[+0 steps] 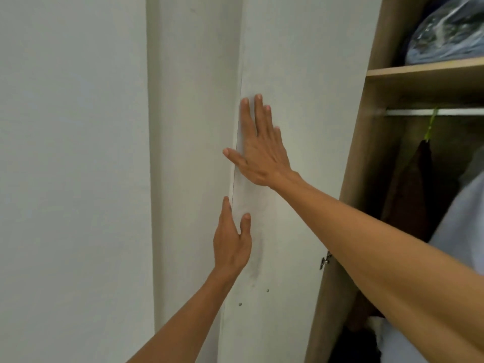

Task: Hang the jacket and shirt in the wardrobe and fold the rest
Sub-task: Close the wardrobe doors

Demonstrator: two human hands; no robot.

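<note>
- Head view: a pale garment (461, 221) is cut off at the right edge, inside the wardrobe (366, 158). A dark garment (411, 189) hangs from the rail (458, 111) on a green hanger (430, 125); its type is unclear.
- Left hand (231, 244): thumb on the face of the wardrobe door (301, 100), fingers mostly hidden behind its edge, clasping it.
- Right hand (259, 153): pressed flat on the door, fingers straight and apart.

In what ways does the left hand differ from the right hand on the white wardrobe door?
The right hand lies flat on the face of the white wardrobe door, fingers spread; the left hand straddles the door's edge, thumb on the face, fingers mostly hidden behind. The right hand is higher, the left hand lower. Both touch the same door, pointing upward.
</note>
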